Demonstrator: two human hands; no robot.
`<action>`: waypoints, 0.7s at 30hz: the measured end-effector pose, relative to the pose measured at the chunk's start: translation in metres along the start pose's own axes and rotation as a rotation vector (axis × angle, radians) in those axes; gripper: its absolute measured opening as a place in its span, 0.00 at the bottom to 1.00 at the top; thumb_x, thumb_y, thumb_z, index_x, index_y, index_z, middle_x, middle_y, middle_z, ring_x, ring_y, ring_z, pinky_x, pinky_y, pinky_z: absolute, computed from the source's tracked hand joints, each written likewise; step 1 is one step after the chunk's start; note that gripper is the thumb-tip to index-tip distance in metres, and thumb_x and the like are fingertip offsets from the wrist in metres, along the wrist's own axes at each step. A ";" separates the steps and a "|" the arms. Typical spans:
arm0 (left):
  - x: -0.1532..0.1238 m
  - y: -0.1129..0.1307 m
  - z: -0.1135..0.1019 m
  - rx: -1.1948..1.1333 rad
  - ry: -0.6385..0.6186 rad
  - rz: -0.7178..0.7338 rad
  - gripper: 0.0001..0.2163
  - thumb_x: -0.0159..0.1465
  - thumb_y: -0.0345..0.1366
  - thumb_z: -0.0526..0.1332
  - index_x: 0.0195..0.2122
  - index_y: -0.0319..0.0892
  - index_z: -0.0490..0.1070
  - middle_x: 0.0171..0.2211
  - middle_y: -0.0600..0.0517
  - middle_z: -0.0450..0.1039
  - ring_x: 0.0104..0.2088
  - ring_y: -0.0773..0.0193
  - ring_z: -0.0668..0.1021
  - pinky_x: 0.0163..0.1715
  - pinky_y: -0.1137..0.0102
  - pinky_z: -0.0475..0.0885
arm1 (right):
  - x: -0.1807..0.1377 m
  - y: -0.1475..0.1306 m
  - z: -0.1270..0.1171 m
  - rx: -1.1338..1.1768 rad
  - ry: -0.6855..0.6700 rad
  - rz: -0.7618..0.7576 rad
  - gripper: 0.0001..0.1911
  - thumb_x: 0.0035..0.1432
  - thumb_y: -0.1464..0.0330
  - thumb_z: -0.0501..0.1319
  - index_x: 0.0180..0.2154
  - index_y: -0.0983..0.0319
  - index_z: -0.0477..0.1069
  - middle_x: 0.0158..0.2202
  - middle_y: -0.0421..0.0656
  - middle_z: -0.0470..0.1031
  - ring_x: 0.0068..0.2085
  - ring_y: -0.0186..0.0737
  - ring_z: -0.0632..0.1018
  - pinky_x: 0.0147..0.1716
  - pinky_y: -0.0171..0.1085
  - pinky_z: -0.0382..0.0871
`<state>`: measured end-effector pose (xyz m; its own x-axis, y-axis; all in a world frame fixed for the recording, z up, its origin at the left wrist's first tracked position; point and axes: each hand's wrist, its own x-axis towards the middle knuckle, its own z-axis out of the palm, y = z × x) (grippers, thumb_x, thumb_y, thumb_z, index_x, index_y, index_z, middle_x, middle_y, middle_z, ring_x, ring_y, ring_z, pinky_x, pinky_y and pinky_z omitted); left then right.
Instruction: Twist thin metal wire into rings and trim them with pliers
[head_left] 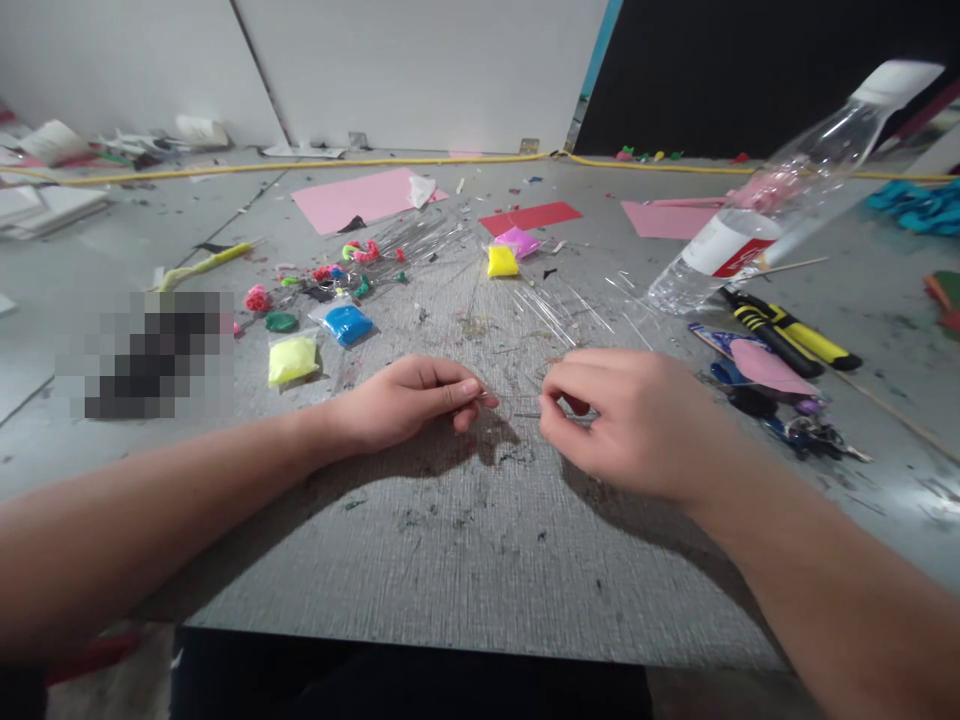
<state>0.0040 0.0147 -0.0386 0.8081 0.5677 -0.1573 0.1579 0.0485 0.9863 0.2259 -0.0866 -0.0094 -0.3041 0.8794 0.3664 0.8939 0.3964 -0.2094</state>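
In the head view, two bare hands are working close together over a grey, scratchy-looking table (480, 570), and they are not touching each other. The left hand (420, 400) is pressing its thumb and finger together, but I cannot tell if anything is sitting between them. The right hand (622, 415) is pinching a thin, dark, wire-like stick (527, 414), which is pointing left into the gap between the hands. Past the hands, thin, shiny, straight wires (546, 315) are lying in a loose bunch. A bright yellow, square packet (502, 261) is resting farther back, beside a purple packet (516, 241). A shiny blue packet (348, 325) and a pale yellow packet (293, 358) are lying to the left. On the right, a clear plastic bottle (682, 285) is standing near yellow-and-black pliers (814, 338).
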 end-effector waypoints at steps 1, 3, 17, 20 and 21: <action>0.000 0.000 0.000 0.018 0.003 0.003 0.15 0.68 0.42 0.62 0.28 0.40 0.77 0.24 0.53 0.71 0.27 0.67 0.71 0.35 0.70 0.66 | 0.000 0.000 0.000 0.007 0.003 -0.002 0.12 0.62 0.67 0.54 0.25 0.60 0.65 0.24 0.40 0.66 0.27 0.37 0.67 0.27 0.39 0.54; 0.000 0.001 0.001 0.047 0.001 0.024 0.14 0.69 0.41 0.61 0.28 0.40 0.76 0.23 0.54 0.71 0.27 0.67 0.71 0.36 0.70 0.66 | 0.000 0.000 0.000 0.012 0.013 -0.001 0.12 0.62 0.67 0.54 0.25 0.60 0.66 0.24 0.40 0.66 0.27 0.37 0.67 0.28 0.39 0.54; 0.002 -0.005 0.000 -0.086 0.007 0.049 0.09 0.68 0.39 0.62 0.37 0.38 0.76 0.26 0.55 0.72 0.28 0.69 0.72 0.33 0.71 0.67 | -0.001 0.001 0.004 0.051 -0.021 0.053 0.12 0.60 0.68 0.55 0.24 0.60 0.61 0.23 0.37 0.63 0.27 0.34 0.64 0.29 0.37 0.54; 0.002 -0.005 0.000 -0.082 -0.012 0.046 0.09 0.68 0.39 0.63 0.36 0.38 0.76 0.26 0.54 0.72 0.29 0.68 0.74 0.36 0.69 0.69 | 0.000 0.000 0.002 0.110 -0.040 0.061 0.13 0.61 0.68 0.54 0.24 0.60 0.59 0.22 0.37 0.62 0.26 0.33 0.63 0.28 0.37 0.53; 0.002 -0.005 -0.001 -0.075 -0.019 0.044 0.09 0.68 0.39 0.63 0.35 0.38 0.76 0.26 0.54 0.73 0.30 0.67 0.75 0.37 0.69 0.70 | 0.000 -0.001 0.001 0.118 -0.051 0.069 0.13 0.61 0.68 0.54 0.24 0.60 0.59 0.22 0.37 0.63 0.26 0.33 0.63 0.28 0.37 0.53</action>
<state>0.0041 0.0157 -0.0435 0.8238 0.5554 -0.1135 0.0793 0.0855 0.9932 0.2247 -0.0861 -0.0104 -0.2618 0.9168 0.3017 0.8692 0.3598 -0.3392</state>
